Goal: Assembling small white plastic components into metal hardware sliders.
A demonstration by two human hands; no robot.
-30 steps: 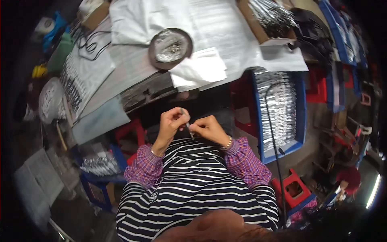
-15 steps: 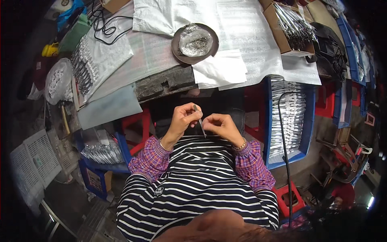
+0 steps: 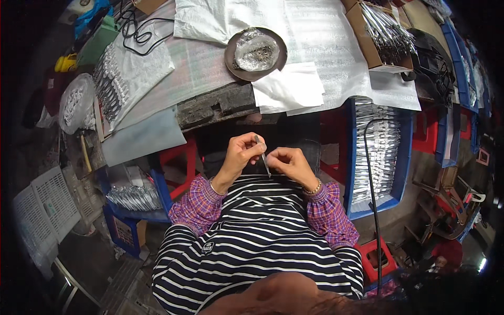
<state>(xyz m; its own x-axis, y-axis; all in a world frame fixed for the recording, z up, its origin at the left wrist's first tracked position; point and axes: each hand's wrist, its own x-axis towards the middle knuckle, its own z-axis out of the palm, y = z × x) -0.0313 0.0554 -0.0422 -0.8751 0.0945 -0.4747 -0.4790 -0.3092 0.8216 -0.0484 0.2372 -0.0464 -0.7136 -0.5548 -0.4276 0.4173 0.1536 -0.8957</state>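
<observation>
The counter (image 3: 336, 47) is covered with pale sheeting and has a dark, worn front edge (image 3: 210, 108). The brown dish (image 3: 249, 75) rests on it and serves as the reference; it carries a clear plastic bag (image 3: 247, 60) of small metal parts. White paper (image 3: 291, 89) lies just to the near right of the dish. Right of the dish stands a cardboard box (image 3: 358, 39) filled with slender metal pieces. Left of the dish are a coiled black cable (image 3: 137, 38) and a transparent packet (image 3: 112, 94) of flat metal pieces. Below and right of the dish, beside the counter, a blue crate (image 3: 404, 157) holds rows of silver pieces; a red stool (image 3: 386, 262) stands nearer the person.

The slender metal tool (image 3: 264, 157) is on the near side of the dish, off the counter and above the lap, tilted with its lower end toward the person. The left hand (image 3: 242, 155) pinches it between thumb and fingers. The right hand (image 3: 291, 164) has thumb and index fingertip drawn together beside the tool; whether anything is between them cannot be determined.

Relative to half a second earlier, grip and tilt are essentially unchanged, and the dish, paper and box retain their arrangement. The view alone has shifted slightly.
</observation>
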